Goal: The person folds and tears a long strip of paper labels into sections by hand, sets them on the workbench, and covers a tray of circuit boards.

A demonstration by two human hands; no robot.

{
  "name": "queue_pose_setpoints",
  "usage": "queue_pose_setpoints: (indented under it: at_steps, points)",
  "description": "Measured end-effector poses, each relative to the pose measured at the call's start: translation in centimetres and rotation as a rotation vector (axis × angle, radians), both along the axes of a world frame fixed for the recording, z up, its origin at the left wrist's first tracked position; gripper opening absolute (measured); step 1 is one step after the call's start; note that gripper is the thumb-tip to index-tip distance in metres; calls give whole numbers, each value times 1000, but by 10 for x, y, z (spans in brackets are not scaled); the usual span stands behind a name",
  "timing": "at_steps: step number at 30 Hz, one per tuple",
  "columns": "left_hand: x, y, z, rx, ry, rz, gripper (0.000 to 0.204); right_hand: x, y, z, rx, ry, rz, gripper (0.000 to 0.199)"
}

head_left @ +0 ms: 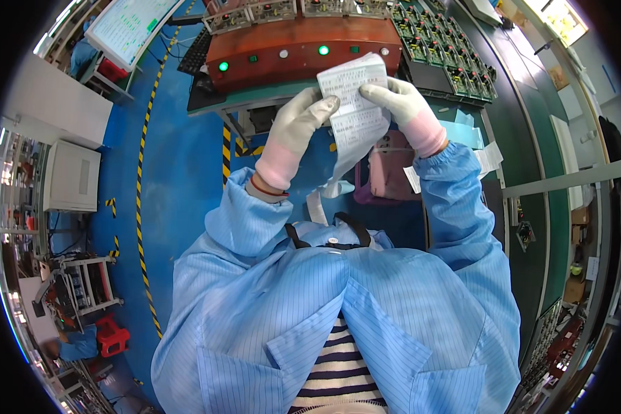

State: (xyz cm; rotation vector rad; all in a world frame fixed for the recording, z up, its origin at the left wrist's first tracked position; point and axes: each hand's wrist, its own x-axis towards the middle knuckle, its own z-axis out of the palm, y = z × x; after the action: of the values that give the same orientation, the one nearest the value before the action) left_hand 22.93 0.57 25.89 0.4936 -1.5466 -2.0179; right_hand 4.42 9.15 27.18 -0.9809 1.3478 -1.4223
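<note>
A long white strip of printed paper (354,84) is held up in front of me, its upper part folded into layers. My left hand (300,125), in a white glove with a pink cuff, pinches the strip's left edge between thumb and fingers. On the opposite edge, my right hand (403,109), gloved the same way, grips it with the thumb lying on the printed face. Below both hands the strip hangs down and curls, its lower end dangling near my chest. The fingers behind the paper are hidden.
Beyond my hands stands a red-brown box (283,58) with lit green buttons. Right of it, a rack holds several green circuit boards (438,45). Light-blue sheets (462,131) lie on the right bench. Below is a purple stool (393,172); yellow-black tape (143,159) marks the blue floor.
</note>
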Motion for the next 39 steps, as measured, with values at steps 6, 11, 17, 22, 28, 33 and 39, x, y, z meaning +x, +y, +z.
queue_pose_setpoints:
  at_steps: [6, 11, 17, 22, 28, 33, 39]
  points:
    - [-2, -6, -12, -209, -179, -51, 43, -12, -17, 6, -66, 107, -102, 35]
    - [-10, -16, -16, -70, -22, -45, 40, -17, -33, 14, -170, 76, -201, 36]
    - [-11, -26, -37, -107, -137, -152, 43, -28, -49, 29, -197, 67, -233, 35]
    - [-17, -32, -36, -57, -109, -177, 40, -52, -70, 18, -222, 164, -267, 37]
    - [-7, -41, -64, -37, -209, -241, 36, -48, -73, 40, -303, 22, -302, 27]
    - [-11, -34, -65, 144, -73, -232, 34, -60, -77, 35, -258, -14, -316, 27]
    - [0, -33, -77, -100, -284, -258, 35, -71, -86, 32, -227, 9, -434, 27]
